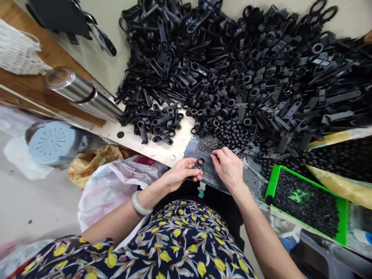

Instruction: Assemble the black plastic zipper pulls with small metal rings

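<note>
Work on one black part (200,162) seems under way at the centre of the frame, where the left hand (180,173) pinches it between thumb and fingers, its ring end showing. The right hand (229,167) is just beside it, thumb and fingertips drawn together above the mat (210,178); I cannot tell whether they grip something small. How complete the part is cannot be told either. Much seems left: a big heap (209,54) of loose black pieces covers the top and right of the table (188,126), with balls (232,133) and grey bits (208,143) near the centre. A smaller group (158,120) lies left of centre; whether it is done is unclear. A green tray (272,184) stands at lower right. No brand, label or writing is readable.
</note>
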`<control>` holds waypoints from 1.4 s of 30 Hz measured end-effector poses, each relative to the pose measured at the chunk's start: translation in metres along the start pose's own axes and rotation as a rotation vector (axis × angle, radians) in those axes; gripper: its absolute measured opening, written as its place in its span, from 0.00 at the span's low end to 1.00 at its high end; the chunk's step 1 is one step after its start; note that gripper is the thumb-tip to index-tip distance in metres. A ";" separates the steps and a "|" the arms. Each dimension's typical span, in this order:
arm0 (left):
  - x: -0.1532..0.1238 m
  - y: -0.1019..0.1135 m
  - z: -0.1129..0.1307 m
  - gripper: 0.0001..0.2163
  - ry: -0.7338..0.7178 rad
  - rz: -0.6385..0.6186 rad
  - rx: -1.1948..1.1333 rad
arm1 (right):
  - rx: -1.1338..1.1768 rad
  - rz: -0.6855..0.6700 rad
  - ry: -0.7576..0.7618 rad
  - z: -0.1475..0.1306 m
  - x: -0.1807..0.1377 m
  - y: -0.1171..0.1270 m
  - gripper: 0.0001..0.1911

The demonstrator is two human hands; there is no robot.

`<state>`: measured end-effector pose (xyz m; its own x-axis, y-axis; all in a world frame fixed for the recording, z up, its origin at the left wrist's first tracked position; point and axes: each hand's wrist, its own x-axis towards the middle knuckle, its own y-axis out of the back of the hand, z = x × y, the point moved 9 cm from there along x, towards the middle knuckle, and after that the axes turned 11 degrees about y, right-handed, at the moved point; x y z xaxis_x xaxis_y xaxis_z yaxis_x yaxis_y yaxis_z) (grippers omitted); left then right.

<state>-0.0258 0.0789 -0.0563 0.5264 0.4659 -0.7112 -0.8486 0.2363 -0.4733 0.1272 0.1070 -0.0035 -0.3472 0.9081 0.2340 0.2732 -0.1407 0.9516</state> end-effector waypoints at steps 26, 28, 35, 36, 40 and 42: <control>-0.001 -0.012 0.076 0.07 -0.530 0.621 0.841 | 0.181 0.074 -0.076 0.004 -0.024 0.017 0.11; -0.004 -0.005 0.078 0.07 -0.516 0.702 0.945 | 0.108 0.041 -0.031 -0.003 -0.018 0.010 0.10; -0.011 0.014 0.070 0.06 -0.429 0.784 1.205 | 0.075 0.041 -0.046 -0.004 -0.013 0.003 0.11; -0.009 0.011 0.070 0.06 -0.440 0.773 1.239 | 0.110 0.053 -0.060 -0.004 -0.014 0.004 0.11; 0.002 -0.007 0.071 0.07 -0.572 0.692 1.341 | 0.214 0.081 -0.091 -0.004 -0.020 0.009 0.12; 0.008 -0.015 0.072 0.11 -0.635 0.650 1.375 | 0.227 0.078 -0.090 -0.005 -0.024 0.008 0.12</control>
<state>-0.0124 0.1398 -0.0173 0.2756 0.9542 -0.1166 -0.4946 0.2448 0.8340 0.1331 0.0823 0.0000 -0.2386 0.9310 0.2762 0.4937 -0.1286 0.8601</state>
